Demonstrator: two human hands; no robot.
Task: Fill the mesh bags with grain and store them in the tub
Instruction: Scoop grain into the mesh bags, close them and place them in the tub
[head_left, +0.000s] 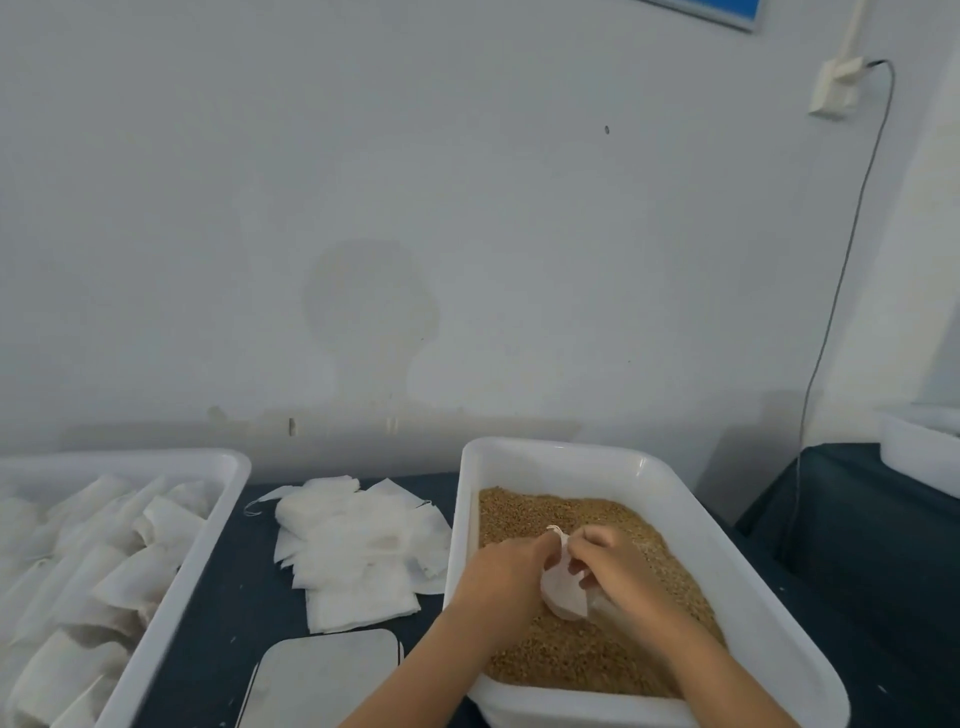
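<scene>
A white tub (670, 499) holds brown grain (566, 660). Both my hands are over the grain with one small white mesh bag (563, 592) between them. My left hand (501, 577) grips the bag's left side near its top. My right hand (618, 566) pinches the bag's drawstring end by the neck. A loose pile of flat, unfilled mesh bags (353, 551) lies on the dark table to the left of the grain tub. At far left a second white tub (208, 535) holds several filled white bags (78, 571).
A flat grey scale plate (322, 675) sits at the table's front, between the two tubs. Another white tub (919, 452) stands at the right edge on a separate dark surface. A black cable (831, 312) hangs down the wall from a socket.
</scene>
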